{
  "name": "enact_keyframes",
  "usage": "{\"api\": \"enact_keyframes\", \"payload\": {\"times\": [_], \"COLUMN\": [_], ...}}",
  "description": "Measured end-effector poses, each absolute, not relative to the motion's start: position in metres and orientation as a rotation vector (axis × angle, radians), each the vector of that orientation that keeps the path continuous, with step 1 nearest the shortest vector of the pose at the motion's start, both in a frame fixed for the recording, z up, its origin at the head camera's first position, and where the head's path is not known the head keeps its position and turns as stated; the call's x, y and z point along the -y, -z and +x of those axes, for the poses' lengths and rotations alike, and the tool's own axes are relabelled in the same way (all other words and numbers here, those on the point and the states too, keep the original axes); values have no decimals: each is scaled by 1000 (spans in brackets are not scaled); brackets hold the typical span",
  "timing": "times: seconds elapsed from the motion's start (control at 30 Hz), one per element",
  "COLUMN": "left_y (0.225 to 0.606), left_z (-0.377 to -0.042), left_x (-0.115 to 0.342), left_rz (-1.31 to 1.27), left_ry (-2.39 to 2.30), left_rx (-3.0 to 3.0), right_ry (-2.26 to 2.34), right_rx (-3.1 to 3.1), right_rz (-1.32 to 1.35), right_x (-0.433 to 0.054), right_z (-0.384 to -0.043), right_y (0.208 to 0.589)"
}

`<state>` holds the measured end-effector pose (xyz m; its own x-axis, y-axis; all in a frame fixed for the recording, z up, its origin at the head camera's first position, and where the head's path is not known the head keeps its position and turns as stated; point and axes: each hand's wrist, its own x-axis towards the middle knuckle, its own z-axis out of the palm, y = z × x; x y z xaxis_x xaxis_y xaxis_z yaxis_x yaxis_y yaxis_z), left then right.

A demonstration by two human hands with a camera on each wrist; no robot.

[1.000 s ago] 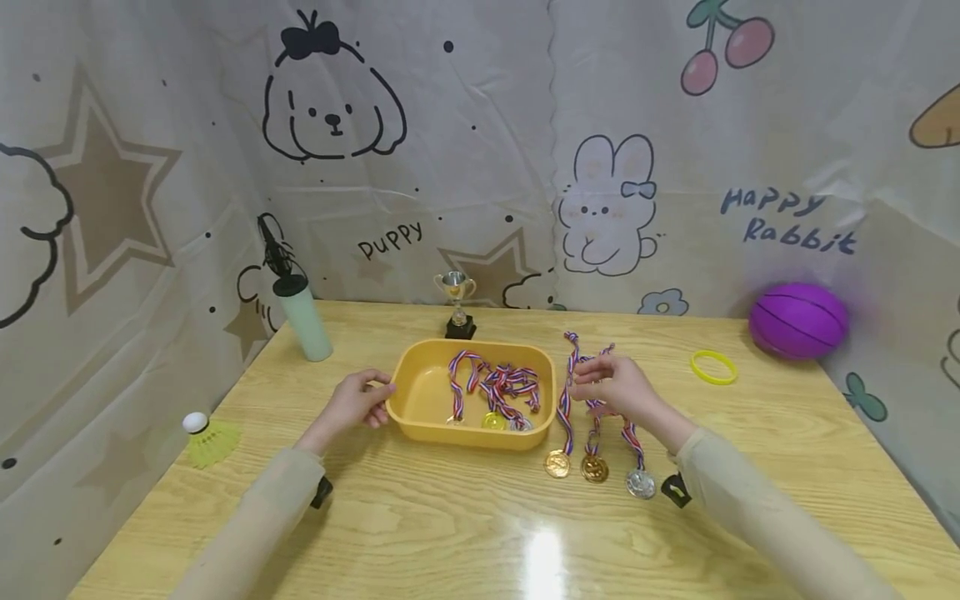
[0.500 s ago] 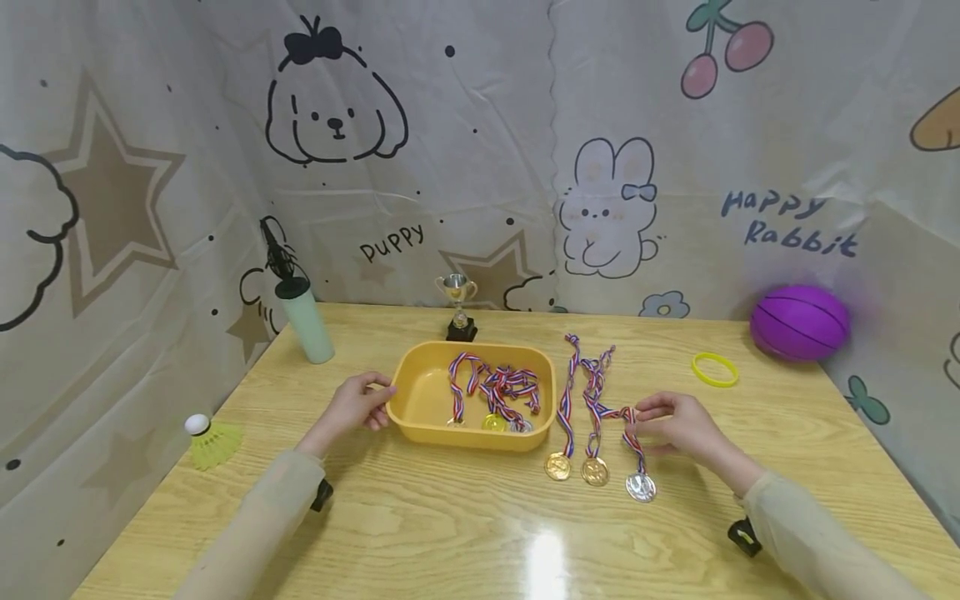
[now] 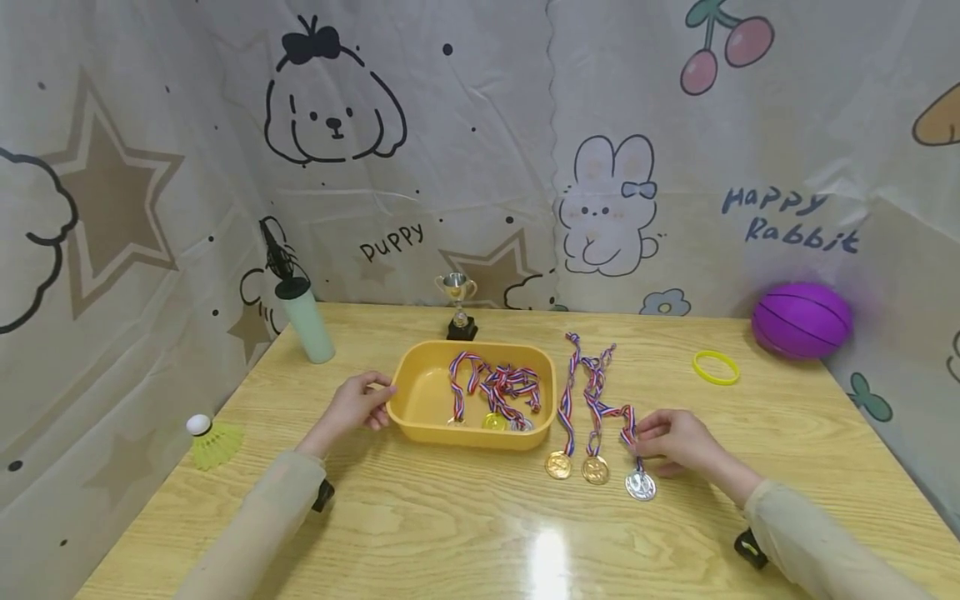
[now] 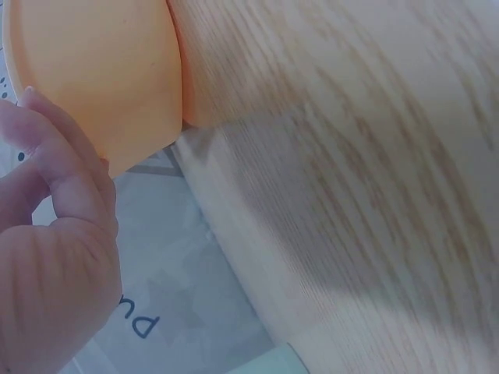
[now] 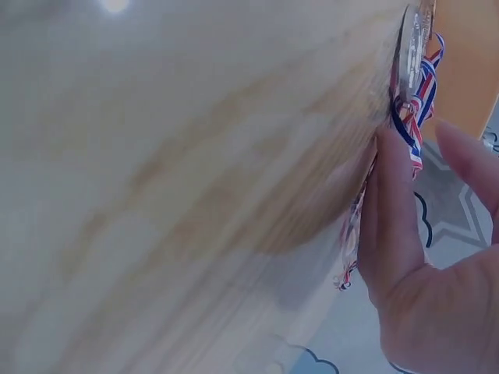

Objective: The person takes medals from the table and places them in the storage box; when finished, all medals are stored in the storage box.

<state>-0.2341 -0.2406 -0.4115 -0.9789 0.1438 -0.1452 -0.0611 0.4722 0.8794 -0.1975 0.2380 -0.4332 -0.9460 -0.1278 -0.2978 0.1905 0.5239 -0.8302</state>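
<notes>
My left hand (image 3: pixel 358 402) holds the left rim of a yellow plastic basin (image 3: pixel 408 431), thumb at the rim and other fingers against the outer wall. Inside lie tangled striped ribbons (image 3: pixel 501 387) and a yellow medal (image 3: pixel 494 422). My right hand (image 3: pixel 678 442) is at the ribbon (image 3: pixel 628 427) of a silver medal (image 3: pixel 641 485) on the table. In the right wrist view, thumb and fingers (image 5: pixel 394 206) stand apart, fingertips beside that ribbon. Left of it lie two gold-coloured medals, one in the middle (image 3: pixel 596 470) and one nearest the basin (image 3: pixel 558 465), ribbons stretched away from me.
A small trophy cup (image 3: pixel 459 304) stands behind the basin. A green bottle (image 3: pixel 306 325) with a black lid is at the back left, a yellow shuttlecock (image 3: pixel 213 442) nearer. At right are a yellow ring (image 3: pixel 716 367) and a purple ball (image 3: pixel 802 320) by the curtain.
My right hand has moved from the back of the ribbons rightward and toward me, down to the silver medal's ribbon. The left hand has stayed at the basin's rim.
</notes>
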Motion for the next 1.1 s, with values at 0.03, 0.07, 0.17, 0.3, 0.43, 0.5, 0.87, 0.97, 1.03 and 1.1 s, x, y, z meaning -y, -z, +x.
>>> {"api": "enact_keyframes", "payload": {"times": [0.03, 0.07, 0.17, 0.3, 0.43, 0.5, 0.87, 0.97, 1.03, 1.1], "left_y": [411, 411, 412, 412, 411, 412, 413, 414, 414, 414], "left_z": [-234, -234, -234, -234, -234, -235, -235, -235, -235, -236], "left_x": [241, 241, 241, 241, 241, 241, 241, 241, 241, 242], "left_rz": [72, 73, 73, 71, 69, 71, 70, 75, 76, 76], "left_ry": [-1520, -1521, -1520, -1523, -1520, -1515, -1504, -1505, -1507, -1509], "left_rx": [-2518, -2516, -2520, -2519, -2519, -2522, -2529, -2529, -2528, -2530], "right_ry": [1380, 1373, 1351, 1337, 1326, 1322, 1376, 1452, 1498, 1521], "right_rx": [-2453, -2459, -2468, -2464, -2459, -2451, -2368, -2300, -2264, -2256], "right_rz": [55, 51, 38, 23, 16, 18, -2, -16, -22, -36], "right_x": [-237, -236, -235, -234, -234, -233, -236, -239, -242, -243], "right_z": [-198, -198, -199, -199, -200, -200, -200, -201, -202, -202], "right_y": [434, 434, 435, 436, 436, 436, 434, 432, 429, 426]}}
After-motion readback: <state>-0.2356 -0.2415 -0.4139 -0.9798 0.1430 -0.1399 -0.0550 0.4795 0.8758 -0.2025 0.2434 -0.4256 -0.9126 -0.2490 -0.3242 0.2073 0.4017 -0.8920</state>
